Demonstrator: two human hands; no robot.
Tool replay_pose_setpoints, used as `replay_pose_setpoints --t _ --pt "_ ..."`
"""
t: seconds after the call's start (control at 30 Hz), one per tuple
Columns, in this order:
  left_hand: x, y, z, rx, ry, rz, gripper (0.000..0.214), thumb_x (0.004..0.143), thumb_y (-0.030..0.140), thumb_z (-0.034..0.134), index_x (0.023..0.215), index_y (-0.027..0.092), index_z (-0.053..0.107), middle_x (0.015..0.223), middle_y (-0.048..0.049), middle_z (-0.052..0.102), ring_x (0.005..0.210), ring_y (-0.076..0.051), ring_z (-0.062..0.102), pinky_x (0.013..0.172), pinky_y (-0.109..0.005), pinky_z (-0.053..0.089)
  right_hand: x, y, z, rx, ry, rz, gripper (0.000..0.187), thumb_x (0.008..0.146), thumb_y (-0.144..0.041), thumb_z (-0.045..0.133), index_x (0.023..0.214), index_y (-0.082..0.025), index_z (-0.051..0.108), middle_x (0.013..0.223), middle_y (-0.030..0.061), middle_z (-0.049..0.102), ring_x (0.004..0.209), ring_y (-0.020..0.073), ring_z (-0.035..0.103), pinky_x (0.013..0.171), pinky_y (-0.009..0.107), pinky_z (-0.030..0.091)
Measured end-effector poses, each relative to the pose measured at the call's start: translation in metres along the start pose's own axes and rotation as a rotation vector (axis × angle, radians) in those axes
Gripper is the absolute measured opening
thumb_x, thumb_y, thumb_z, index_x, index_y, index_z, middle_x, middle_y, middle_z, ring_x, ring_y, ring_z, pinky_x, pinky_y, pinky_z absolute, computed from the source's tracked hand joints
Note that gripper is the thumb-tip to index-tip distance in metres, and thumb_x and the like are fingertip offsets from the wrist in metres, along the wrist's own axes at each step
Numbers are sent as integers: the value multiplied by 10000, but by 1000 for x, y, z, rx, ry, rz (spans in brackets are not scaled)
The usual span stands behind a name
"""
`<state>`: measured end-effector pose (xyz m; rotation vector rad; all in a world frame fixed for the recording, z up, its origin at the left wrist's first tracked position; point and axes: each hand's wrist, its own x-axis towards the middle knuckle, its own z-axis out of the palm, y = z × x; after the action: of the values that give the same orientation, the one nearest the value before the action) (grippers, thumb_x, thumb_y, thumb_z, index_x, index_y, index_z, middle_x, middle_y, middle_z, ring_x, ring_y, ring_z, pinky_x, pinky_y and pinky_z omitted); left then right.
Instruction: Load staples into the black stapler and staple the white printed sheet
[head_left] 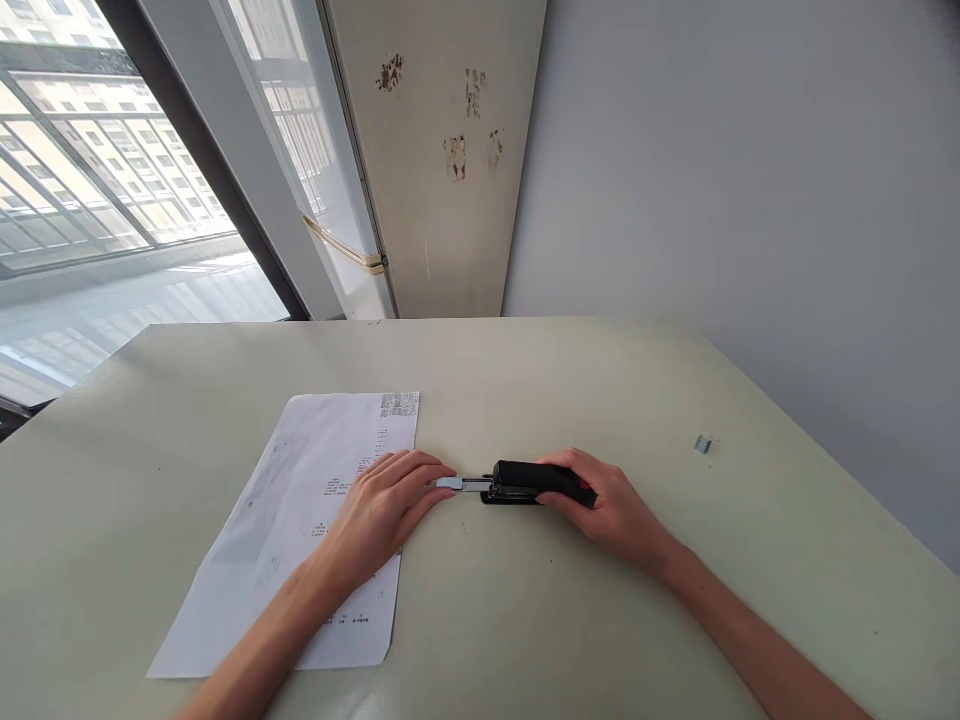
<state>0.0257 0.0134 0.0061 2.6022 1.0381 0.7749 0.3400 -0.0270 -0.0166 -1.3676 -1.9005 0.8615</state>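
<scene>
A black stapler [517,482] lies on the table, its front end pointing left. Around its rear half my right hand [600,495] is closed, thumb on the near side. From the stapler's front a thin metal rod with a pale grey end piece [450,483] sticks out to the left. My left hand [397,495] pinches that end piece between thumb and fingers. Beneath my left hand and forearm lies a sheet of printed paper [255,500], partly covered by them. Whether staples sit inside the stapler is hidden.
A small strip of staples [703,444] lies on the table [600,620] to the right. Beyond the table's far edge stands a stained beige panel [450,230] with a metal handle [341,245] beside it. A grey wall [712,180] borders the right; a window [90,170] is at left.
</scene>
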Motion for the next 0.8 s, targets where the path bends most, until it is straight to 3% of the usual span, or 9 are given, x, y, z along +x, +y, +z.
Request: replay_pose_setpoints --t 0.4,0.8 --pt "2 8 6 28 -55 1 215 1089 290 516 1201 219 685 1121 -53 734 979 -213 685 868 -375 535 -1 -1 2 3 -30 -25 243 1013 -479 630 1193 -319 661 972 12 696 800 182 613 642 287 478" --pt "-1 0 5 -49 -69 -38 213 1080 306 536 1239 235 660 1145 -54 720 1015 -210 681 901 -369 538 -1 -1 2 -9 -40 -16 263 1014 -491 626 1209 -319 663 1014 19 709 829 186 627 662 299 501"
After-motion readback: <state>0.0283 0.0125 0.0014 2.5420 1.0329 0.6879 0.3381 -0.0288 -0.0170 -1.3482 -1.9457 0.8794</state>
